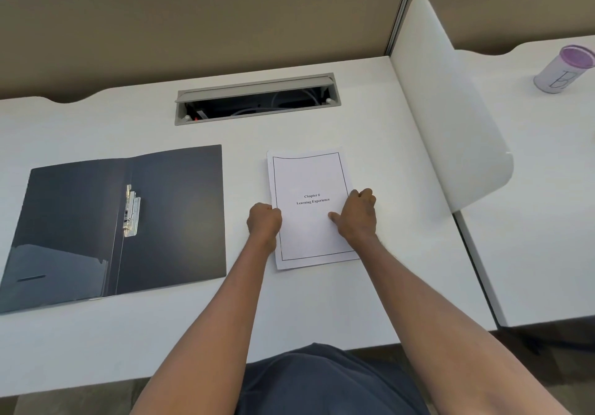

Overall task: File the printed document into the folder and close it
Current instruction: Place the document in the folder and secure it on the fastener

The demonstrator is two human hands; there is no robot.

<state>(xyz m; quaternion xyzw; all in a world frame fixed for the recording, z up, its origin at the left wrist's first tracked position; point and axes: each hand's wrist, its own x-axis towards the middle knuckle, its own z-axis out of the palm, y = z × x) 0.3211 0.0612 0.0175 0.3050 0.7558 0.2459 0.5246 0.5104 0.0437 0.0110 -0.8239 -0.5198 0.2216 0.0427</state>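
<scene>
While the dark folder [112, 224] lies spread open on the left of the desk [370, 292], its metal clip [132, 212] bare at the spine, the printed document [310, 208] sits flat to its right, well apart from it. Both hands are on the paper: the left hand [264, 221] curls closed at the left edge, the right hand [357, 216] pinches the right edge, thumb on top. This looks like the pick-up step. Next the stack must be lifted and carried left, its edge lined up under that clip.
</scene>
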